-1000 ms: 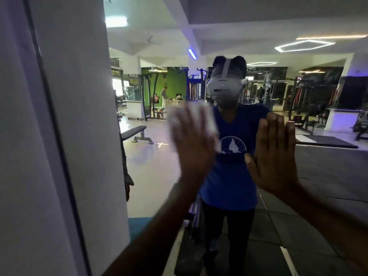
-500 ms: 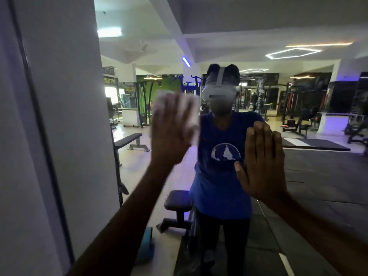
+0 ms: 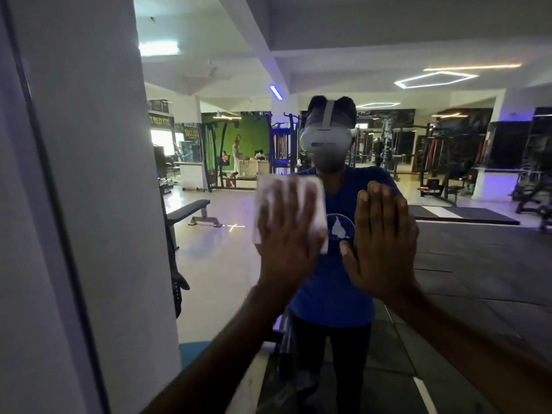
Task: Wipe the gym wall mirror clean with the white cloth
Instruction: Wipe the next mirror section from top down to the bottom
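Left hand: my left hand lies flat, fingers straight, and presses the white cloth on the mirror.
Right hand: my right hand is also flat on the glass, fingers straight together, and holds nothing.
Cloth: between my left palm and the mirror, just beside my right hand.
Reflection: a weight bench shows at the left of the cloth.

Glossy glass mirror, soft cloth

White pillar, weight bench, hexagonal ceiling light, green wall
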Tool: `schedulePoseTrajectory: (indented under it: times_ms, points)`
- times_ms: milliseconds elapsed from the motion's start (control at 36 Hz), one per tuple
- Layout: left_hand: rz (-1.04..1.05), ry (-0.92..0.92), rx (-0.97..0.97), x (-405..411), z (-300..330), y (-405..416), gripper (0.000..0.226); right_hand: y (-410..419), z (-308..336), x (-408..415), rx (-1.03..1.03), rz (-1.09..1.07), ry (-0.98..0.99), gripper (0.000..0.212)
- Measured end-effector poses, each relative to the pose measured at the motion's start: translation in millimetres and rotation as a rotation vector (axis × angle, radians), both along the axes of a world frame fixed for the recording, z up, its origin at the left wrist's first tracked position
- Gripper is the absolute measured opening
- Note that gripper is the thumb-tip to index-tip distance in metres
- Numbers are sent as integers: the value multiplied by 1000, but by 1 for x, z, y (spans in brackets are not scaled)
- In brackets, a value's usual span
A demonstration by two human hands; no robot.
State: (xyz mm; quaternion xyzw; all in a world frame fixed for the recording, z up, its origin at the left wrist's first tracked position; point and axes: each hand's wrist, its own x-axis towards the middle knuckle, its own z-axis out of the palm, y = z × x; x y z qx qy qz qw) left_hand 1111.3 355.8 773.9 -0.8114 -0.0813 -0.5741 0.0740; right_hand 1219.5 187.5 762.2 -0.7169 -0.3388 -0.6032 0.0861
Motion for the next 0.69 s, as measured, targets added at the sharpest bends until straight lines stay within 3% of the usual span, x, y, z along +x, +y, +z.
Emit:
schedulePoseTrajectory:
  times_ms: [56,83,139,194,278,361,500,611,694]
  points:
    - [-6,91,243,-12,3,28,65,0,0,0,9,6,-23,87]
    - [47,61,236,-18,10,49,64,0,0,0,14,6,-28,87]
    - [160,-130,-50,-26,29,76,65,0,-1,0,16,-2,-27,86]
    - [204,-250,-320,-18,34,52,68,1,0,0,22,-11,-20,86]
    - [30,-94,-131,2,3,-3,69,1,0,0,22,-10,-25,87]
    - [10,11,76,-12,-1,25,73,0,0,0,23,9,-29,87]
    - [27,-68,-173,-13,-28,23,69,0,-1,1,26,-4,-18,88]
    - [9,-7,-209,-20,-81,18,72,2,-1,1,25,-15,-13,87]
    - [56,-48,-151,-14,-40,22,71,2,-2,-1,34,-13,-14,86]
